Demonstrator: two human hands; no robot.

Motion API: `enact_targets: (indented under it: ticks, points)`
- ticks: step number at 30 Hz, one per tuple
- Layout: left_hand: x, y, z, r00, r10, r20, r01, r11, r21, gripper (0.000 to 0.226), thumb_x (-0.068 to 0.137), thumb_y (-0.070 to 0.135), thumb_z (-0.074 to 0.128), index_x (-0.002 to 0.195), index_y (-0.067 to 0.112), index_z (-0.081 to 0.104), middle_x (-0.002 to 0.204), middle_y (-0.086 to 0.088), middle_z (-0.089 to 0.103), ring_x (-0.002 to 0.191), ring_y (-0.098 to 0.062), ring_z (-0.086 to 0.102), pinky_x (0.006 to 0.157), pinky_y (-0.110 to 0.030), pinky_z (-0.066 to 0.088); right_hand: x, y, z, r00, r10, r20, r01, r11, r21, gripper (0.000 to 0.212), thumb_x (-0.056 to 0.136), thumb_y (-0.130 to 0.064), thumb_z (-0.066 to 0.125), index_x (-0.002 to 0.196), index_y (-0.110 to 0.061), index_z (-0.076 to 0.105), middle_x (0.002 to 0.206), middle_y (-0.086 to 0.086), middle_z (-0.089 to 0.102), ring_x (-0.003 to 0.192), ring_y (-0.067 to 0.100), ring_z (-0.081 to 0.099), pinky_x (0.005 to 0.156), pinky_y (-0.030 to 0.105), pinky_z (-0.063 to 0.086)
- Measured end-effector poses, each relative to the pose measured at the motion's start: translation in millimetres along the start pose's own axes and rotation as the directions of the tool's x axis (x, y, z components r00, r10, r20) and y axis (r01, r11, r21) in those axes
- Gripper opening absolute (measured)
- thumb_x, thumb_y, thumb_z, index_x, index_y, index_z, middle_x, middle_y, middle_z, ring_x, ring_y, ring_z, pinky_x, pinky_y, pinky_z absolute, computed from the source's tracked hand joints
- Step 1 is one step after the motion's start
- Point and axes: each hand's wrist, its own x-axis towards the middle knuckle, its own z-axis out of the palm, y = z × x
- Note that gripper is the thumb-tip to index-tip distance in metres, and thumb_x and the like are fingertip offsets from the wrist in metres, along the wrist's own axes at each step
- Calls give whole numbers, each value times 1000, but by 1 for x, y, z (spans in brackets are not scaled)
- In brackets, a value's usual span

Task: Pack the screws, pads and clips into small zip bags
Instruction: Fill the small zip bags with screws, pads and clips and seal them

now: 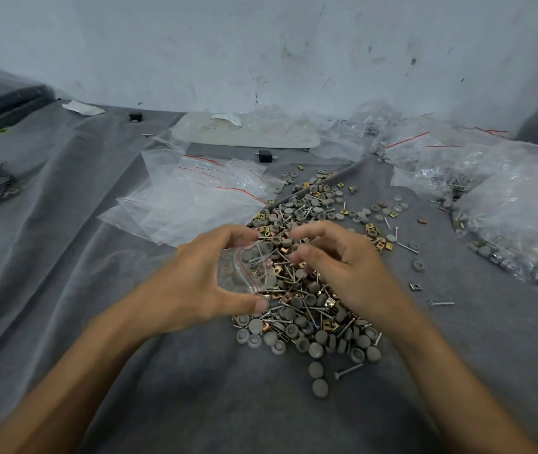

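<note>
Zip bag (247, 271) pinched in left hand (195, 276), right hand (343, 270) unclear, over grey cloth (90, 290) below scuffed wall (261, 44).

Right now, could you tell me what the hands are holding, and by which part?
The left hand grips a small zip bag near its mouth, thumb below, fingers above. Whether the right hand pinches anything cannot be told.

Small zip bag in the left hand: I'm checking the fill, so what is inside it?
Through the clear small zip bag in the left hand, screws and brass clips show. The pile lies behind it, so which pieces are truly inside cannot be told.
</note>
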Motion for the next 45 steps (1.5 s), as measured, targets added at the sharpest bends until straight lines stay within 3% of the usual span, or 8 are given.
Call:
enact_targets:
  ticks: [5,15,20,24,32,35,39,45]
  points:
    - [-1,0,0,1000,3,-11,-3,1000,8,93,54,64,84,136,46,44,132,27,48,125,8,45,105,-20,39,6,18,-8,996,49,73,-2,842,-539,16,98,-26,64,109,-35,70,100,-25,56,100,-1,54,83,22,44]
    - [-2,4,-3,999,50,-10,-49,997,67,89,59,61,83,136,47,41,125,38,39,123,18,34,95,0,31,8,26,0,987,98,127,6,766,-643,16,101,-31,57,114,-33,66,108,-18,50,115,13,48,94,33,43]
    - [-2,4,-2,999,52,-4,-52,996,71,85,62,58,85,133,51,40,124,43,36,125,19,31,94,0,29,6,18,-4,998,-33,-55,1,864,-504,15,101,-35,56,111,-33,67,104,-13,59,99,8,56,85,31,49]
    - [-1,3,-2,999,53,-6,-52,996,78,84,63,55,88,130,56,38,116,54,32,124,22,29,93,0,29,2,2,6,981,-164,-103,149,979,-141,12,100,-28,63,107,-35,70,84,-14,65,73,4,59,63,16,43]
    - [0,4,-1,997,72,-20,-71,994,78,86,57,65,82,131,54,39,122,47,35,125,18,32,97,-7,32,1,-8,19,984,-164,62,160,985,70,25,99,-25,64,119,-41,66,95,-9,76,80,28,69,70,42,58]
    - [-1,3,-3,997,78,-28,-76,995,67,87,57,65,81,133,51,41,116,57,34,123,22,32,94,0,30,1,-1,0,994,-109,-2,109,994,-32,17,100,-28,63,111,-39,67,89,-11,75,76,34,67,65,47,58]
    - [-1,3,-2,996,86,-26,-84,994,70,86,59,65,80,134,50,41,115,55,35,122,24,32,92,5,28,-3,13,-20,995,-39,87,67,933,-352,6,96,-30,68,99,-34,72,84,-17,69,80,1,64,67,16,47]
    - [-1,4,-3,997,82,-12,-81,994,71,82,59,67,79,130,55,39,113,63,29,120,27,30,90,6,27,-3,23,-21,960,102,260,86,780,-620,17,90,-49,67,101,-36,67,94,-16,59,93,4,54,81,33,48]
